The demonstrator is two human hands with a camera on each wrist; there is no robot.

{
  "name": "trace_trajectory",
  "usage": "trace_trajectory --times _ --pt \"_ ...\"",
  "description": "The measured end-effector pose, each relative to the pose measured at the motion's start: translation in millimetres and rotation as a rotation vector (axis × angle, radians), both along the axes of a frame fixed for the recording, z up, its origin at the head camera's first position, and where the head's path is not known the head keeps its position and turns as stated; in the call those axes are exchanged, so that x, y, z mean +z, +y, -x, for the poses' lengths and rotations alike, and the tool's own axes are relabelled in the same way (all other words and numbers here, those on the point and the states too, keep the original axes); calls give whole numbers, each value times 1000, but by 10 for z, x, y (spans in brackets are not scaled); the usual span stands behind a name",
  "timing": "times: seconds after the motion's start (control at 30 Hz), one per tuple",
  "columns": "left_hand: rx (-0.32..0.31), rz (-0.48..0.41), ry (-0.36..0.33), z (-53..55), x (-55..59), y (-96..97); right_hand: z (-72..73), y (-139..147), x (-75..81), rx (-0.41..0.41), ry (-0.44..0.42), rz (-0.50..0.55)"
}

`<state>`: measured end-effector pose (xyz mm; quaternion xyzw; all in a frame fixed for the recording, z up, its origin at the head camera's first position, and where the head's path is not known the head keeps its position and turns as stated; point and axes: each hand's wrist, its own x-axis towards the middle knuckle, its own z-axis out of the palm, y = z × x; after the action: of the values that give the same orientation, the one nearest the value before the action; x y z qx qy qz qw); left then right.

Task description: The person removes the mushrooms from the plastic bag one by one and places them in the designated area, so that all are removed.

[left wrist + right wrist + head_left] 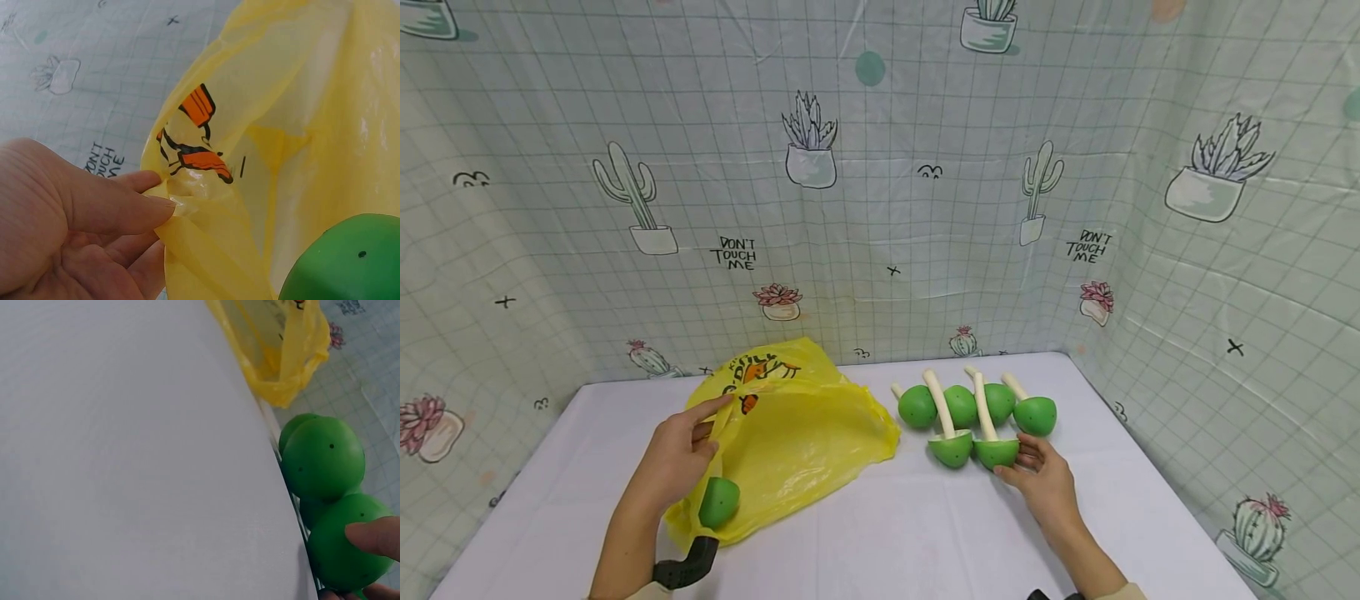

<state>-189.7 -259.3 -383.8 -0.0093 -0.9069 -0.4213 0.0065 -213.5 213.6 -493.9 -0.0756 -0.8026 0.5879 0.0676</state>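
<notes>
At the left, my left hand (677,454) pinches the rim of a yellow plastic bag (805,442) between thumb and fingers, and the bag's mouth gapes. One green dome-shaped head (721,502) lies at the bag's near left part; its stick is hidden. On the right stand several mushroom-shaped pieces with green domed caps and cream stems. My right hand (1043,479) grips the cap of the front right mushroom-shaped piece (997,453), thumb on the near side and fingers at its right. Its stem points away, over the back row. Another such piece (951,450) lies just left of it.
Behind the front pair, a row of similar green-capped pieces (917,407) lies close together, with one (1036,415) at the right end. A white cloth covers the table (880,550). A patterned curtain (880,208) hangs behind and at both sides.
</notes>
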Motion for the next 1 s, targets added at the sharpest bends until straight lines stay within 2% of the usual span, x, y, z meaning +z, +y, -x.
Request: trace_trajectory --times 0.27,0.43,0.7,0.87,1.0 --pt "3 7 -6 2 13 9 -29 6 36 -16 25 10" --pt "-5 10 8 -2 7 4 -55 14 109 -31 64 8" --pt "-9 4 19 -2 -5 15 -70 -23 303 -90 168 -56" --pt "-14 6 24 -6 -3 17 -90 -161 451 -103 211 -27" --pt "-10 16 17 -5 5 17 -78 -334 569 -71 226 16"
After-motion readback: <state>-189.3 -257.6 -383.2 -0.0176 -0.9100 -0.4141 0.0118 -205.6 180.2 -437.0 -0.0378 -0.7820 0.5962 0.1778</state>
